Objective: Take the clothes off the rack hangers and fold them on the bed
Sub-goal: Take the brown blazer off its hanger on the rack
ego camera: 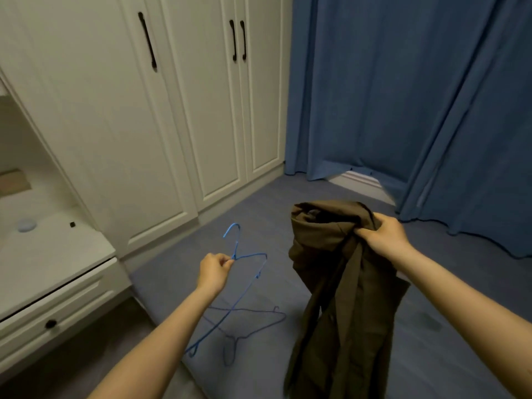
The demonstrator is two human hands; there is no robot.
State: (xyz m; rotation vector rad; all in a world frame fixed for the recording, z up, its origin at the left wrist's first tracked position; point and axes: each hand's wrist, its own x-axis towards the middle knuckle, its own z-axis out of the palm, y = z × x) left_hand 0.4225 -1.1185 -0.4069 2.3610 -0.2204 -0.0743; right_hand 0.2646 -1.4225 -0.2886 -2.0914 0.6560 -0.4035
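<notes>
Two hangers are in my view, and only one of them is in my grip. My left hand (214,270) pinches the blue wire hanger (230,292) at its neck, just below the hook, thumb and fingers curled tight on the wire. The hanger is bare and tilts down and to the left, with its lower corner close above the bed (446,326). The second hanger (247,321), a darker grey-blue wire one, lies flat on the bed's blue-grey cover directly beneath the first, its hook pointing toward me.

My right hand (384,236) holds the brown garment (331,283) by a bunched handful near its top. The fingers are closed round the cloth, so that grip is full too. The garment hangs down in long loose folds, crumpled at the top, and its lower part drops out of view at the bottom edge, so I cannot tell whether it touches the bed.

Ahead stands a cream wardrobe (172,110) with dark handles, its doors closed. Blue curtains (403,96) fill the right side. At my left is a pale tabletop (57,254) with a drawer below it and a small round object (26,225) resting on it.
</notes>
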